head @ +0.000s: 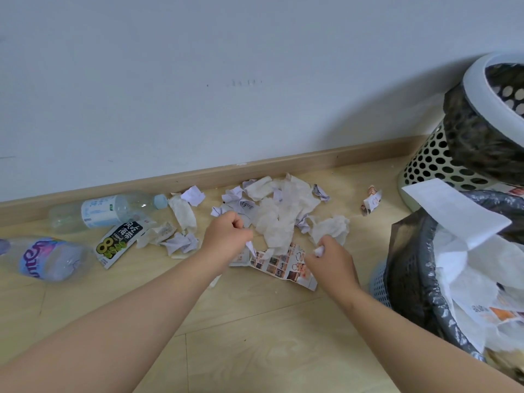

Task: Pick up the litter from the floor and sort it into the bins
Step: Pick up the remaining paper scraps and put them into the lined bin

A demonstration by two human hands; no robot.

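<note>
Hands at frame centre, head view. Left hand (226, 236): fingers curled, pinching a white paper scrap (251, 247). Right hand (330, 260), at its 3 o'clock: closed round a small white wad (319, 251). Both sit over a printed flyer (283, 265) flat on the wood floor (255, 336). Tissue pile (279, 214) is at 12 o'clock of the hands. Clear bottle (107, 211), purple-label bottle (48, 259) and snack packet (119, 241) lie at 9 o'clock. Grey-lined bin (416, 279), at 4 o'clock, is stuffed with paper. Perforated white bin (431, 163), at 2 o'clock, is tilted and has a dark liner.
</note>
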